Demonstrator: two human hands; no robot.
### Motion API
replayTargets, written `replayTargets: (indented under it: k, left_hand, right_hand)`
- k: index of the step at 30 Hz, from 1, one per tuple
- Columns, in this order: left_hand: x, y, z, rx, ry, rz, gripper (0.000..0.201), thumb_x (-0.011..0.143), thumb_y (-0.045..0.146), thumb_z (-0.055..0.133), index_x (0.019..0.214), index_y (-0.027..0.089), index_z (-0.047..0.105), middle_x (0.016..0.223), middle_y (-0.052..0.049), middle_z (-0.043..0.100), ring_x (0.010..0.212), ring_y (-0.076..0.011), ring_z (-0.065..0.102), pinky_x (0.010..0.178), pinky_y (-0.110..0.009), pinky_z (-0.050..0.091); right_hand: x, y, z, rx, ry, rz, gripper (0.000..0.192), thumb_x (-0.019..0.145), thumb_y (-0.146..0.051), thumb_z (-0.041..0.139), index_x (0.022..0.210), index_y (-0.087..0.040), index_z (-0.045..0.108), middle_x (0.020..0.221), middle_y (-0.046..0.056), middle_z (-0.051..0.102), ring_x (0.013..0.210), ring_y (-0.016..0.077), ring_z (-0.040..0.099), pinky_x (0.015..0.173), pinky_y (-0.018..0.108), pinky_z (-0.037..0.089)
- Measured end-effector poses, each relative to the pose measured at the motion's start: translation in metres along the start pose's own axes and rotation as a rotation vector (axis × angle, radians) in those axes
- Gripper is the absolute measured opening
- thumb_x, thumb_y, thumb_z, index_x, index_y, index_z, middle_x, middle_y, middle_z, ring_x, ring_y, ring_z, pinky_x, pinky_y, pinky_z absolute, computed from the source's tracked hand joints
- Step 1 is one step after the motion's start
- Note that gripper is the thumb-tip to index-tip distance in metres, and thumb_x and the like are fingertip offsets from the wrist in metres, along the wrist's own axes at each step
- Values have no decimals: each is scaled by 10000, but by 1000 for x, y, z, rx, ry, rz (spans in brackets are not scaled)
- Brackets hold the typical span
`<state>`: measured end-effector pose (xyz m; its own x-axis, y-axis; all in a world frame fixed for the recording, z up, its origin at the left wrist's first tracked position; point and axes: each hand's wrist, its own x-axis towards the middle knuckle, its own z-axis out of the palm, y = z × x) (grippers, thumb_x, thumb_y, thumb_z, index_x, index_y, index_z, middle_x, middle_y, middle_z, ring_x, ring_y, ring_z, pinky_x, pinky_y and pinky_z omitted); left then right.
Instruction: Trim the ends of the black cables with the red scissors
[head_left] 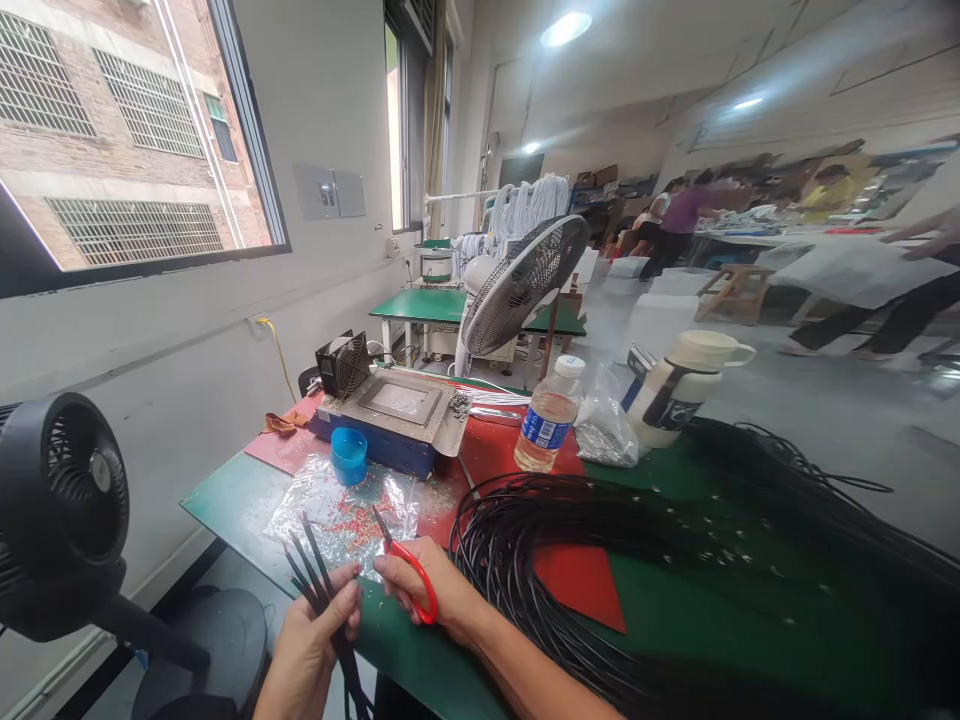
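My left hand (311,640) grips a small bunch of thin black cable ends (306,563), which fan upward over the table's front edge. My right hand (424,590) holds red-handled scissors (409,575), blades pointing up and left toward the cable tips. A large coil of black cables (600,540) lies on the green table (225,505) just right of my right hand, spreading far to the right. A clear plastic sheet with small coloured bits (345,510) lies in front of both hands.
A blue cup (349,455), a grey-and-blue machine (397,415), a water bottle (549,415), a bag of small parts (604,435) and a white jug (679,385) stand behind. A black fan (64,510) is at left. People work at the far right.
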<state>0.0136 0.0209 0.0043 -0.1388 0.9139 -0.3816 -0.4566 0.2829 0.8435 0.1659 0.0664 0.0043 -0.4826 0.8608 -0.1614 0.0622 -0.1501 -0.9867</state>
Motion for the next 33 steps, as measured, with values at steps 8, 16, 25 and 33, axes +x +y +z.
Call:
replayTargets:
  k: [8, 16, 25, 33]
  left_hand:
    - [-11, -6, 8, 23, 28, -13, 328, 438, 304, 830, 676, 115, 709, 519, -23, 642, 450, -84, 501, 443, -192, 371]
    - [-15, -1, 3, -11, 87, -12, 330, 493, 294, 812, 752, 114, 714, 561, -15, 634, 521, -90, 521, 499, -186, 439]
    - [-16, 4, -11, -58, 136, 31, 275, 571, 251, 774, 786, 97, 698, 627, -10, 616, 527, -63, 512, 489, -159, 435]
    - [-16, 2, -13, -7, 130, 55, 288, 578, 279, 767, 799, 107, 700, 629, -3, 603, 555, -65, 481, 527, -165, 415]
  right_hand:
    - [-5, -2, 7, 188, -85, 2, 543, 672, -663, 550, 559, -132, 529, 389, -49, 431, 309, 45, 364, 328, 168, 239]
    - [-8, -8, 2, -510, 176, -291, 452, 737, -587, 548, 612, -153, 522, 584, -26, 473, 554, 91, 415, 519, 216, 296]
    - [-10, 2, 2, -1186, 238, -637, 187, 758, -378, 612, 810, -204, 567, 833, 4, 591, 762, 153, 460, 628, 271, 259]
    - [-6, 6, 1, -1270, 214, -629, 193, 779, -390, 606, 790, -202, 562, 812, 2, 584, 751, 145, 464, 598, 287, 232]
